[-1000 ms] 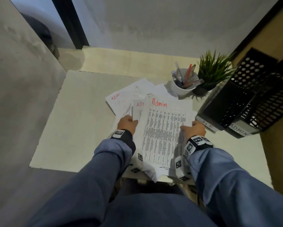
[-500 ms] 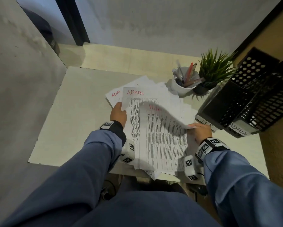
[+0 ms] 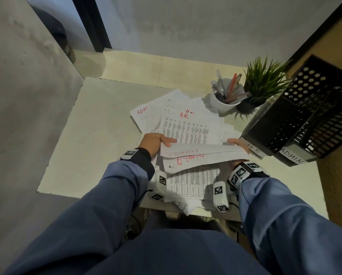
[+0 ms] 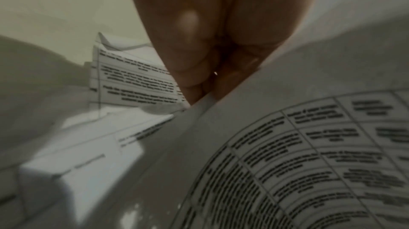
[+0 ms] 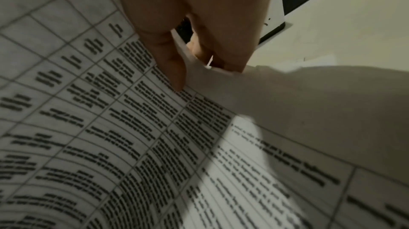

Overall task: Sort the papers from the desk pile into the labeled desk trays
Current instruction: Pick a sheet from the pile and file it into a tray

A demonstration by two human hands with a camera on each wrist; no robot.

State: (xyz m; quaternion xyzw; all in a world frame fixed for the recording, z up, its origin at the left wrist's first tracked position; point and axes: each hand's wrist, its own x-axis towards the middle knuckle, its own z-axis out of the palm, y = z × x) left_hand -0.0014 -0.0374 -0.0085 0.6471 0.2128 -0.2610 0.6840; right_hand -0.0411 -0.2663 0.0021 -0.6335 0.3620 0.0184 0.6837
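Both hands, left hand [image 3: 153, 142] and right hand [image 3: 237, 144], gripped white printed red-marked ADMIN sheets [image 3: 201, 155]; best kept flat, fed into black mesh ADMIN-labelled tray [image 3: 291, 157] at 2 o'clock.

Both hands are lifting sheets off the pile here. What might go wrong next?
1. The left hand and right hand hold at least two lifted sheets together; only mirrored red writing shows through, so a sheet with a different label could end up misfiled.
2. The ADMIN tray and HR tray sit side by side, so slipping sheets into the wrong one seems easy.
3. Pile papers overhang the desk's near edge and could slide off.
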